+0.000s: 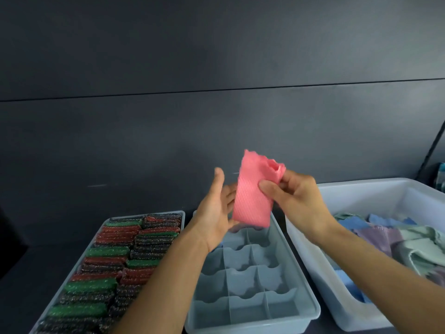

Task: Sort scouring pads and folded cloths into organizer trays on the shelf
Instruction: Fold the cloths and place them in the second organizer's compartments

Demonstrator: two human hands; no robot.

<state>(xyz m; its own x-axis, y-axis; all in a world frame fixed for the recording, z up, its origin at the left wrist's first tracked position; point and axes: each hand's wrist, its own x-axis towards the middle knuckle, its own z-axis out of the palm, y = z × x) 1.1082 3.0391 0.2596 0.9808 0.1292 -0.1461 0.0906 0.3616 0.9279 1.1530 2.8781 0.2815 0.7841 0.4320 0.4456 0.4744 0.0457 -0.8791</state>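
A folded pink cloth [252, 194] hangs in the air above the far end of the grey divided organizer tray [303, 280]. My right hand [296, 196] pinches the cloth's upper right edge between thumb and fingers. To the cloth's left is my left hand [216, 208], fingers straight and palm turned to the cloth, touching its back side. Most of the tray's compartments hold nothing; a bit of blue cloth shows at the tray's left edge. On the left, a tray [106, 220] is packed with rows of green, red and dark scouring pads [113, 261].
A large white bin [361, 189] at the right holds a loose heap of blue, lilac and pale green cloths [395, 235]. All three containers stand on a dark shelf against a dark wall. A dark upright post rises at the far right.
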